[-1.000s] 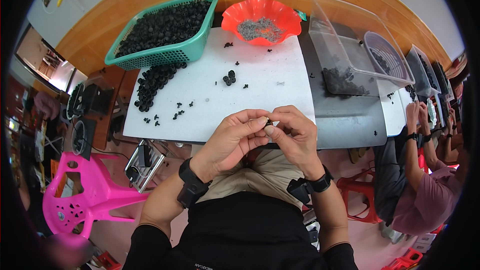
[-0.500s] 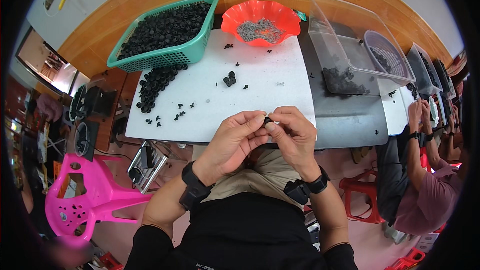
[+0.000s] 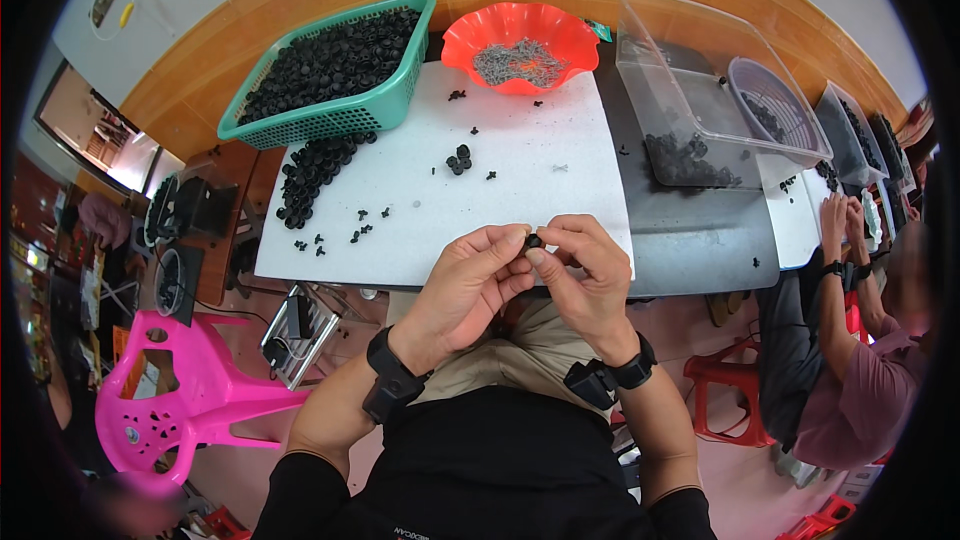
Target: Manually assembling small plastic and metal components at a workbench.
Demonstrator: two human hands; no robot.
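Between my two hands, just over the near edge of the table, is a small round black plastic part (image 3: 533,240). Thumb and forefinger of my left hand (image 3: 478,278) pinch it from the left. From the other side my right hand (image 3: 585,275) grips it, thumb against its lower edge. Fingers cover much of the part. On the white sheet (image 3: 530,155) beyond lie a small cluster of black round parts (image 3: 459,160) and several tiny black pronged pieces (image 3: 361,233). A heap of black round parts (image 3: 315,180) spreads along the sheet's left side.
A green basket (image 3: 400,90) full of black parts stands back left. Beside it sits a red wavy-rimmed bowl (image 3: 465,25) of small grey pieces. Right is a clear plastic bin (image 3: 690,120) holding black pieces. A pink chair (image 3: 170,395) stands left; a co-worker (image 3: 870,390) sits at right.
Both hands stay together on the small black part, which shows a little more between the fingertips. The whole view has shifted slightly.
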